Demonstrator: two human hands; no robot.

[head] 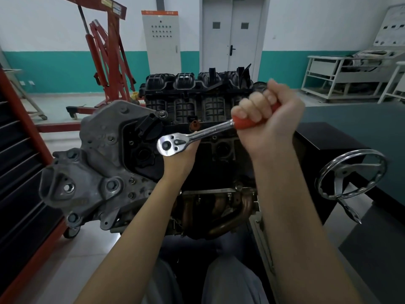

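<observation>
Head view: right hand (pixel 266 121) clenched round red handle of ratchet (pixel 169 145). Ratchet head sits over top of engine (pixel 100 163). Left hand (pixel 180 157) under ratchet head, fingers hidden, grip cannot be told. White marking on manifold (pixel 186 82) and header text on cabinet (pixel 161 40) too small to read.

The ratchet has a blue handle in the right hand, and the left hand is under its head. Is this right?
No. The head view shows a red handle, not blue, in the right hand; the left hand is under the ratchet head.
</observation>
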